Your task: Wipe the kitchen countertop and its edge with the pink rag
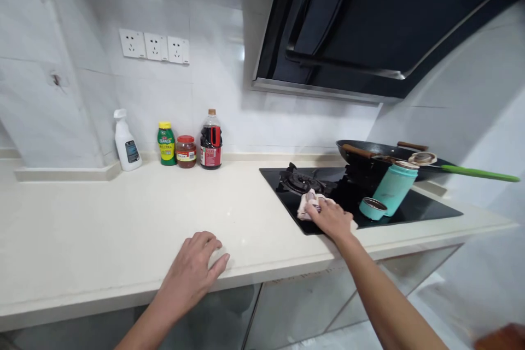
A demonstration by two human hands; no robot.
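Observation:
My right hand (334, 217) presses a crumpled pale cloth (307, 203) onto the front left part of the black glass cooktop (422, 209), its fingers bent over the fabric. Just behind the cloth is the cooktop's left burner (304, 181). To the right of that hand stand a turquoise flask (396, 188) and its turquoise cup-shaped lid (373, 208). My left hand (194, 262) is by the counter's front edge, holding nothing, with thumb and fingers apart. Whether it touches the countertop (135, 224) I cannot tell.
A wok (369, 149) sits at the cooktop's back right, a green handle (479, 173) reaching right. Along the wall stand a white spray bottle (126, 142), a green bottle (167, 145), a red-lidded jar (186, 152) and a dark sauce bottle (211, 142). A black range hood (348, 27) hangs overhead.

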